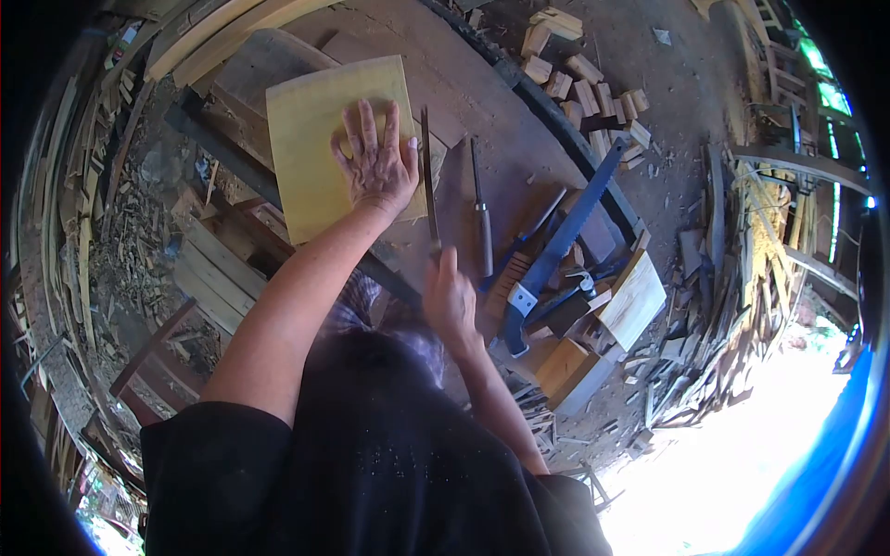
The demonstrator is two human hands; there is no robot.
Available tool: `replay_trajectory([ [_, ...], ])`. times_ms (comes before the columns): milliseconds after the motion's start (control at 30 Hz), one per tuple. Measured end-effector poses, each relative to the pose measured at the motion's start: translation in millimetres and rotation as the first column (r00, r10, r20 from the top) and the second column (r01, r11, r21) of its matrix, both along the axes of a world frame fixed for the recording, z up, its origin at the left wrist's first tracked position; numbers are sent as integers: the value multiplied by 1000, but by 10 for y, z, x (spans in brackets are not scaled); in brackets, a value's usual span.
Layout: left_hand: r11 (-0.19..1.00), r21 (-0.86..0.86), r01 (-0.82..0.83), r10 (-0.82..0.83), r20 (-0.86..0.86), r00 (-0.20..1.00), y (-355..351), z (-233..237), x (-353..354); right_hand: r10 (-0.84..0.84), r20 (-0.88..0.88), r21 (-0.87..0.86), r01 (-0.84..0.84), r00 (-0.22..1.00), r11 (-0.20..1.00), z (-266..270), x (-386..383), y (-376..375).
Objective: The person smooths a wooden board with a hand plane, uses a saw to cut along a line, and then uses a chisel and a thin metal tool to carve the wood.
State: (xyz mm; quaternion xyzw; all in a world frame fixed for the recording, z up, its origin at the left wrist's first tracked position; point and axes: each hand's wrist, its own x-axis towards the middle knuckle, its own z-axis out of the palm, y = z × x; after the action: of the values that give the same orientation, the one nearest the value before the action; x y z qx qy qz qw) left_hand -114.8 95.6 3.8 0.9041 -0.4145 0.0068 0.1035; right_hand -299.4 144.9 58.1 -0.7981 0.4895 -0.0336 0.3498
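A flat yellowish wooden board (306,139) lies at the upper middle, its near edge past the bench edge. My left hand (378,162) rests flat on it with the fingers spread. My right hand (450,301) is closed around the lower end of a long thin dark tool (428,176), which stands along the board's right edge; the fist hides its handle. Whether the tool touches the board's edge I cannot tell. To the right of it, a chisel-like tool with a grey handle (484,241) lies on the bench.
A handsaw (579,218) lies on the right of the bench (501,120), over a brush and other tools. A pale wood block (635,301) sits near them. Small wood blocks (589,97) are heaped beyond the bench. Scrap wood (130,204) covers the ground at left.
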Motion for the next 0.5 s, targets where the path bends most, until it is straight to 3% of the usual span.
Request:
replay_trajectory([
  [167,999,-44,11,-10,15,1000,-8,-12,7,22,-4,-84,-22,1000,996,-137,137,-240],
  [300,1000,-12,-3,3,4,1000,-25,7,7,-40,12,24,39,999,999,-5,-241,102],
  [500,999,-45,2,-2,-4,1000,-3,-21,3,-44,-19,3,44,999,999,50,-123,49],
])
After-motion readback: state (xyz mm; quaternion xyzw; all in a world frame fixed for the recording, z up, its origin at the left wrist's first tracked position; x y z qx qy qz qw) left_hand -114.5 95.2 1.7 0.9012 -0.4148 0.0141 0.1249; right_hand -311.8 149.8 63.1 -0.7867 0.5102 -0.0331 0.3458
